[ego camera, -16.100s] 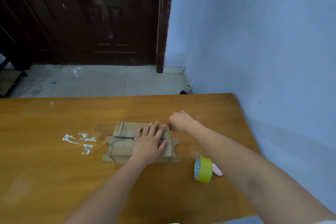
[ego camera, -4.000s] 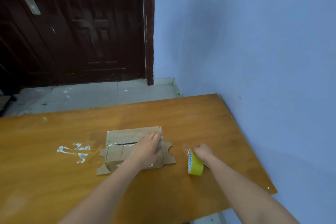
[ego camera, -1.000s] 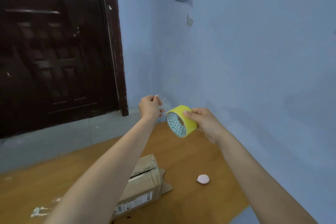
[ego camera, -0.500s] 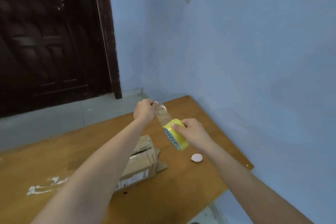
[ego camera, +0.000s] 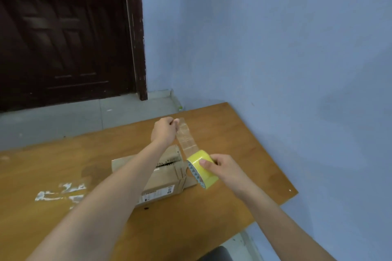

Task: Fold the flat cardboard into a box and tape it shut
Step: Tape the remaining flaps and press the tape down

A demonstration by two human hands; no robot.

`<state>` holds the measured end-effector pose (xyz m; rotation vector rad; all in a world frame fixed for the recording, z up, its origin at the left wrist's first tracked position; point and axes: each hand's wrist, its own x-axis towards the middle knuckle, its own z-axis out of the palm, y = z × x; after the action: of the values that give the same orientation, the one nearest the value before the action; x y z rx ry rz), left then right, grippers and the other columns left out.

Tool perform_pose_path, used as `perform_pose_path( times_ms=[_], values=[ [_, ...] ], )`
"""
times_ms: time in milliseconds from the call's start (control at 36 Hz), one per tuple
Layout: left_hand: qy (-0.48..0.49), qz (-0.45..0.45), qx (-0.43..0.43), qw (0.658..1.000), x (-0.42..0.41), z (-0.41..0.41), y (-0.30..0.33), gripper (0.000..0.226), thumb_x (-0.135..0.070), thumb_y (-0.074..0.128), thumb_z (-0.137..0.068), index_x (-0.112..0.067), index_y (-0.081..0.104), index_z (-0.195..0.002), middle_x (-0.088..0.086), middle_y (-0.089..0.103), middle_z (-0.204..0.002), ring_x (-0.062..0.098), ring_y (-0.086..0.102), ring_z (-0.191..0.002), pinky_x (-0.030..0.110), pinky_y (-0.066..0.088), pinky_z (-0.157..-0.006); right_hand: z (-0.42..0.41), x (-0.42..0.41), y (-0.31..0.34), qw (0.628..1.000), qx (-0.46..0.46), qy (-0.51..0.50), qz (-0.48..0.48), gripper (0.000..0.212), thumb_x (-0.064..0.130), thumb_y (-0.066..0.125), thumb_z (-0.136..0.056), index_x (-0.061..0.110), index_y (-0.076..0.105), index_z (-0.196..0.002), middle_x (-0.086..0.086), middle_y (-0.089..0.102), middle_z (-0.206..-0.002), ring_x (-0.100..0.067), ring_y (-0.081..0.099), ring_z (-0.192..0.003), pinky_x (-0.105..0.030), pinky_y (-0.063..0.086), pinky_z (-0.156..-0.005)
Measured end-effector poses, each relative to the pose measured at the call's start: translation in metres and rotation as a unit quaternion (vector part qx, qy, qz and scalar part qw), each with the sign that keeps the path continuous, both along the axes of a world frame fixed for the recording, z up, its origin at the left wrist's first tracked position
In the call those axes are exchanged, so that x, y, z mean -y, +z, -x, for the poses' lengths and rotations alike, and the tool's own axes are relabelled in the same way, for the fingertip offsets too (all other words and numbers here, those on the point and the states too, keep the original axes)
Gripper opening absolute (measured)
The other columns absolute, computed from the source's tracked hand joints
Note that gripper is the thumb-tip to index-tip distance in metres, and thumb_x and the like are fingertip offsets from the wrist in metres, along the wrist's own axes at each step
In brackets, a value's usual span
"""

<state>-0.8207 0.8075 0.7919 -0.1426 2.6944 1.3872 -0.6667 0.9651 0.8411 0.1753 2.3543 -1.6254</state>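
Observation:
A folded cardboard box (ego camera: 163, 178) lies on the wooden table (ego camera: 222, 133), partly hidden under my left forearm, with a white label on its near side and side flaps sticking out. My right hand (ego camera: 222, 167) grips a yellow tape roll (ego camera: 201, 167) just above the box's right end. My left hand (ego camera: 164, 131) pinches the free end of a clear tape strip (ego camera: 186, 140) that stretches from the roll up and away over the box.
White torn paper scraps (ego camera: 61, 192) are stuck to the table at the left. A blue wall (ego camera: 297, 70) runs along the table's right edge. A dark wooden door (ego camera: 63, 32) stands beyond the far edge. A dark seat (ego camera: 220, 255) shows below the near edge.
The tape strip has grown longer as my hands moved apart. Both hands have come down toward the box. The small white object on the table is now hidden behind my right hand.

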Motion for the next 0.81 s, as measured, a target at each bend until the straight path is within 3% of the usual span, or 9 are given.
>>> perform_pose_path(
  times_ms=[56,139,278,389,556,667,806],
  values=[
    [0.009,0.013,0.006,1.0,0.009,-0.003,-0.008,0.038,-0.033,0.048,-0.095,-0.016,0.053,-0.062,0.0,0.061,-0.068,0.025,0.06,-0.07,0.029,0.038,-0.059,-0.004,-0.001,-0.009,0.999,0.016,0.009,0.043,0.026,0.029,0.063,-0.09,0.004,0.066,-0.087,-0.003,0.06,-0.076,-0.013,0.055,-0.069,-0.026,0.042,-0.065],
    [0.0,0.037,0.0,0.999,0.014,-0.011,-0.024,0.037,-0.034,0.045,-0.096,-0.016,0.053,-0.065,-0.001,0.059,-0.066,0.024,0.055,-0.067,0.029,0.035,-0.056,-0.01,0.003,-0.02,0.998,0.035,0.032,0.048,0.007,0.018,0.063,-0.09,0.013,0.067,-0.09,0.011,0.066,-0.071,-0.002,0.063,-0.066,-0.012,0.047,-0.063],
    [-0.006,0.052,-0.015,0.999,0.014,-0.014,-0.041,0.037,-0.038,0.044,-0.097,-0.013,0.061,-0.075,0.0,0.059,-0.066,0.025,0.055,-0.067,0.03,0.034,-0.055,-0.016,0.014,-0.034,0.997,0.04,0.033,0.054,0.018,0.011,0.057,-0.093,-0.003,0.061,-0.105,0.004,0.062,-0.083,-0.003,0.059,-0.073,-0.018,0.048,-0.066],
    [-0.003,0.035,-0.018,0.999,0.01,-0.013,-0.057,0.041,-0.042,0.044,-0.096,-0.011,0.06,-0.075,0.005,0.063,-0.07,0.027,0.057,-0.068,0.029,0.034,-0.054,-0.017,0.019,-0.04,0.997,0.054,0.021,0.045,0.022,0.012,0.056,-0.094,-0.005,0.058,-0.107,-0.003,0.06,-0.088,-0.01,0.057,-0.078,-0.023,0.048,-0.07],
    [-0.01,0.103,-0.032,0.994,0.009,-0.009,-0.072,0.042,-0.049,0.038,-0.097,-0.019,0.059,-0.076,-0.007,0.056,-0.064,0.019,0.054,-0.066,0.025,0.033,-0.051,-0.015,0.017,-0.046,0.993,0.087,-0.008,0.082,0.011,0.012,0.054,-0.095,0.006,0.058,-0.103,-0.005,0.063,-0.085,-0.011,0.063,-0.072,-0.022,0.052,-0.067],
    [-0.034,0.171,-0.047,0.984,0.008,-0.011,-0.078,0.043,-0.048,0.037,-0.097,-0.023,0.054,-0.067,-0.009,0.052,-0.058,0.015,0.051,-0.062,0.023,0.027,-0.047,-0.016,0.015,-0.05,0.992,0.112,-0.011,0.055,0.021,0.016,0.054,-0.095,0.0,0.058,-0.106,-0.007,0.064,-0.089,-0.013,0.064,-0.075,-0.025,0.05,-0.071],
    [-0.036,0.194,-0.057,0.979,0.008,-0.011,-0.08,0.042,-0.046,0.037,-0.098,-0.022,0.052,-0.067,-0.008,0.052,-0.06,0.017,0.054,-0.063,0.023,0.029,-0.048,-0.018,0.023,-0.055,0.99,0.121,-0.025,0.074,0.015,0.018,0.053,-0.096,0.008,0.059,-0.106,-0.003,0.066,-0.087,-0.009,0.067,-0.069,-0.022,0.053,-0.066]
  ],
)
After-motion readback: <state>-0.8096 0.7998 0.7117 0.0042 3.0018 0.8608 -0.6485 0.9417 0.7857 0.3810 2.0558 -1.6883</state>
